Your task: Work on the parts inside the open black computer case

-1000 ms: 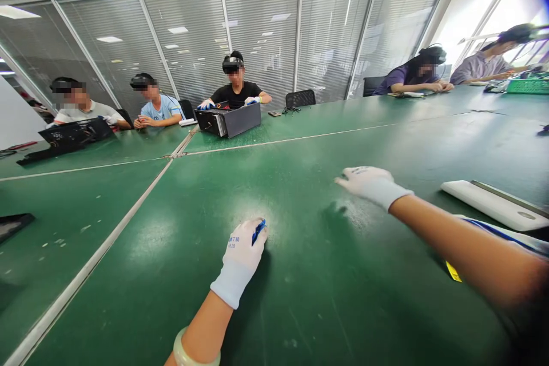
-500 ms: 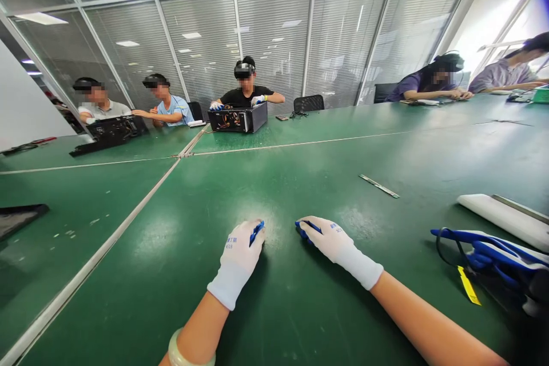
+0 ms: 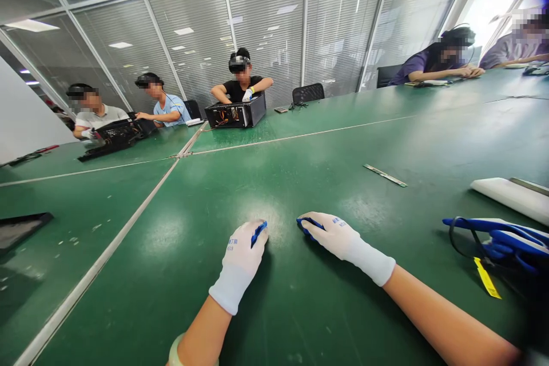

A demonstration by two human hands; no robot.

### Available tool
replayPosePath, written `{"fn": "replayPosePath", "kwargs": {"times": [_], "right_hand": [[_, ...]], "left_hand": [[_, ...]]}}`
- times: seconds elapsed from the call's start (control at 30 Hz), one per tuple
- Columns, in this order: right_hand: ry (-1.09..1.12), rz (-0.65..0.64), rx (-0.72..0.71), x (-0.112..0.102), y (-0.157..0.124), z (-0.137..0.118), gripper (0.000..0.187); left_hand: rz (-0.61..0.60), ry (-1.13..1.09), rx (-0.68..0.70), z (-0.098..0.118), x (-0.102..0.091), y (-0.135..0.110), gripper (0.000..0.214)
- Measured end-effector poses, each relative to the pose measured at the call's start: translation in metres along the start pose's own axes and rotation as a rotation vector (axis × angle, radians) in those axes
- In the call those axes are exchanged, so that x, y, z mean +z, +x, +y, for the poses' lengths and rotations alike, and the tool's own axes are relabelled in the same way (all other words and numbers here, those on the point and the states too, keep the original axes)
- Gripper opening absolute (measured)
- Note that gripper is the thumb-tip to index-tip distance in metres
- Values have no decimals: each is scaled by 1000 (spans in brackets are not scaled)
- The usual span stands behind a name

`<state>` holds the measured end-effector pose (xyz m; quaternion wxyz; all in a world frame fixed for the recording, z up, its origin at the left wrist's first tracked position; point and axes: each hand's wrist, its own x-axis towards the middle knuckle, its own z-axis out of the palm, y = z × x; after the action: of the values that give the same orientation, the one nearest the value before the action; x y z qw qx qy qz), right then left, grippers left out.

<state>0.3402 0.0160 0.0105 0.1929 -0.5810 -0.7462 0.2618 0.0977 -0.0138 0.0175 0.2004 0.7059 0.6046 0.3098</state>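
Both hands are lying palm-down on the green desk (image 3: 300, 309), side by side and a little apart. The left hand (image 3: 241, 257) in its white glove is curling loosely, fingers bent under so that only a blue-coated fingertip is peeking out at the front; it is gripping nothing that shows. The right hand (image 3: 332, 234) is lying flatter, fingers relaxed and pointing toward the left one, blue coating showing at the tips, and it too is holding nothing. Judging by the posture, they are simply resting on the bare surface.

Nearest the right hand, further out to its right, a thin metal strip (image 3: 385, 175) is lying flat on the desk, clearly apart from the fingers. Beyond the right forearm, a blue-and-white bundle with a black loop and a yellow tag (image 3: 497, 240) is sitting near the desk's edge, with a white slab (image 3: 510, 197) just behind it.

Across the desk, other people are working on an open computer case (image 3: 235, 114) and a dark chassis (image 3: 114, 134); those hands are not the wearer's.
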Motion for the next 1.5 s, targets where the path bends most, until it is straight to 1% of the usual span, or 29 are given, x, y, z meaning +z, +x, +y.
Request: {"fn": "replayPosePath", "kwargs": {"times": [0.17,0.27,0.43,0.67,0.8,1.1,1.27,1.5], "right_hand": [[4,-9,10,-1,0,-1,42],[12,-14,20,0,0,0,43],[12,14,-3,1,1,3,42],[-13,-7,9,-1,0,-1,42],[-8,-6,9,-1,-1,-2,42],[14,18,13,-2,-3,-4,38],[22,9,54,-1,-3,-3,40],[21,16,40,1,-2,0,40]], "left_hand": [[5,-9,24,1,0,0,30],[3,-11,11,2,-1,0,30],[-18,-10,-6,5,-3,-3,31],[-1,-7,56,2,4,-1,27],[-6,0,39,1,5,-2,28],[4,-7,56,2,3,-3,29],[-22,-7,46,5,1,-3,31],[-12,-6,63,4,2,-2,31]]}}
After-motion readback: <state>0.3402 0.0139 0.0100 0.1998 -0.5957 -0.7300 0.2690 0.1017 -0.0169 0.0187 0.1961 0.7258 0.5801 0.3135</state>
